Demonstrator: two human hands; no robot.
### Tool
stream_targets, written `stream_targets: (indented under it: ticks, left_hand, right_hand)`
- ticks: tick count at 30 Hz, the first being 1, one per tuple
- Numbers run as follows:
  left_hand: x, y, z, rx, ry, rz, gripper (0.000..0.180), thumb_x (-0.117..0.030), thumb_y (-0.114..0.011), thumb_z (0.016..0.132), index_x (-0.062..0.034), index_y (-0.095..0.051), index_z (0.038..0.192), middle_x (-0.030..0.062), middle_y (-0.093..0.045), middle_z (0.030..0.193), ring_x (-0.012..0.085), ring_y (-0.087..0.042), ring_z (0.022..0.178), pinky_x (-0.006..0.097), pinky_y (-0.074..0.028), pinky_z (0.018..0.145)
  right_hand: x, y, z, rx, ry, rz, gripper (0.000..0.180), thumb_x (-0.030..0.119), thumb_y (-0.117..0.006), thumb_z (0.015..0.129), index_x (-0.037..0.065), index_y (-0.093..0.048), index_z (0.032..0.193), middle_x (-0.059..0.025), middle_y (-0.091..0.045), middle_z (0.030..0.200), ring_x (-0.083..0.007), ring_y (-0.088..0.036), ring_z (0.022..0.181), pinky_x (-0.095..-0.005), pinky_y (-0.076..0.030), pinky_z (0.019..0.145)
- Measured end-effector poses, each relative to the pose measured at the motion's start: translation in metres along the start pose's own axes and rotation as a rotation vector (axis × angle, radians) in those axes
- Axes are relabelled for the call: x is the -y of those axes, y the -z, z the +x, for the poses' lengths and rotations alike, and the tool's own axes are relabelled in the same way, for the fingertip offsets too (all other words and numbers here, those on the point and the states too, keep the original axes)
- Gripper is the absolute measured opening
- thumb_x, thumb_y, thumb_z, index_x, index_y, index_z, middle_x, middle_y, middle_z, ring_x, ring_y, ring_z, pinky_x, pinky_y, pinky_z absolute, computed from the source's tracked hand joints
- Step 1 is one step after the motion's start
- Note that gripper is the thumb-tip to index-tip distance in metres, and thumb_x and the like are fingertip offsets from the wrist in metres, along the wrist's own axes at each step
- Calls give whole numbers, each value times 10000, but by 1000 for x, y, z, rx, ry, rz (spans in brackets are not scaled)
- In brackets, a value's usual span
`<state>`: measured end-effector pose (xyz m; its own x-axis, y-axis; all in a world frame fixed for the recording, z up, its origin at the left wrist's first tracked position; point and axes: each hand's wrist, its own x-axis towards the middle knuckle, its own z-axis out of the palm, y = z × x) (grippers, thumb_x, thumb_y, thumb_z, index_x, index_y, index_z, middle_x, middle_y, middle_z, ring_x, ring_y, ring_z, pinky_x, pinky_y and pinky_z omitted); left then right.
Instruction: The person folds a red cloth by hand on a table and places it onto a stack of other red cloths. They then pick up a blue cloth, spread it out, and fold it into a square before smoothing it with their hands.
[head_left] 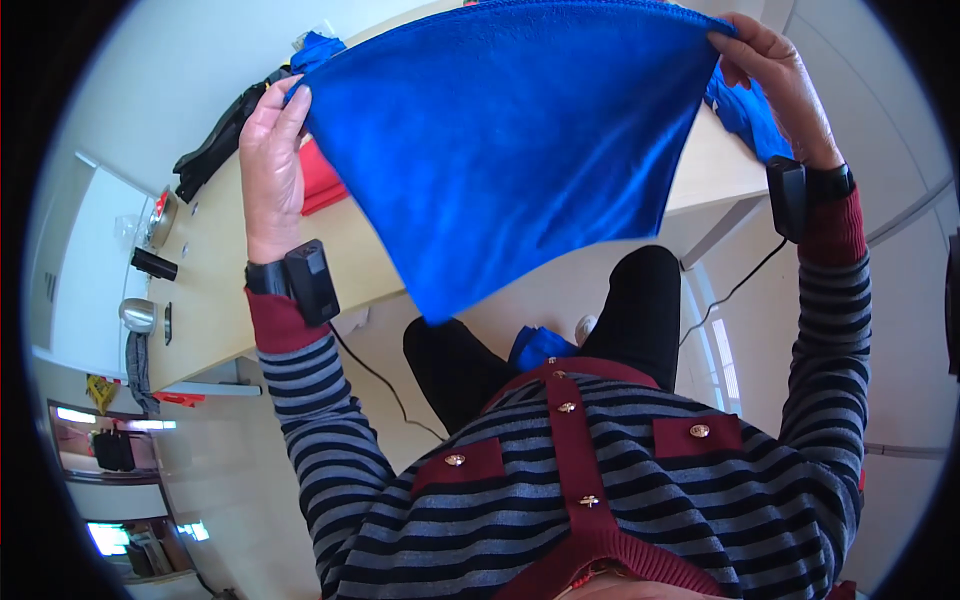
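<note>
A bright blue piece of cloth (500, 140) with a stitched upper edge hangs spread between my two hands, above the near side of the table. My left hand (272, 160) pinches its upper left corner between thumb and fingers. At the upper right corner, my right hand (775, 80) grips the cloth in the same way. The lower edge hangs free, with its left corner drooping over my lap. Part of the table behind the cloth is hidden.
On the pale wooden table (225, 290) lie folded red cloth (320, 180), a dark garment (225, 135) and more blue cloth (745, 115) at right. A silver kettle-like vessel (138, 315) stands at far left. Cables (385, 380) hang from both wrist devices.
</note>
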<state>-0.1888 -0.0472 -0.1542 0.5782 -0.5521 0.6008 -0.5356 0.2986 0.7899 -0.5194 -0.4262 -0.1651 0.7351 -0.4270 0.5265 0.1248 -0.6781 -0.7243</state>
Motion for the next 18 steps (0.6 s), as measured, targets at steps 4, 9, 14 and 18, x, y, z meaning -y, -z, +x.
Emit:
stream_targets:
  ticks: [4,9,14,18]
  left_hand:
    - [15,17,2,6,53,80,198,-193,-668,988,-27,-686,1094,-45,-627,911,34,-531,819,193,-427,755]
    - [57,23,25,161,169,300,243,-201,-664,984,-4,-687,1124,-46,-606,872,48,-497,768,205,-411,721]
    - [48,7,47,21,43,401,248,-199,-651,985,4,-682,1124,-31,-602,854,68,-507,757,222,-425,732]
    - [38,8,51,-51,-193,530,243,-189,-655,982,2,-677,1130,-17,-611,848,71,-530,784,234,-445,774]
  right_hand:
    - [-12,-8,10,46,-14,38,231,200,-638,1021,75,-693,1207,19,-628,833,-57,-584,758,-179,-453,678]
    - [-56,-35,38,99,-121,-94,215,196,-644,1015,56,-690,1172,16,-638,866,-68,-592,767,-195,-472,673]
    - [-34,-43,60,-129,94,13,137,122,-630,914,1,-693,929,-98,-724,814,-229,-692,687,-372,-578,670]
    - [-39,-42,43,-132,248,-230,152,106,-661,971,58,-686,1113,-16,-655,887,-103,-588,737,-230,-492,666]
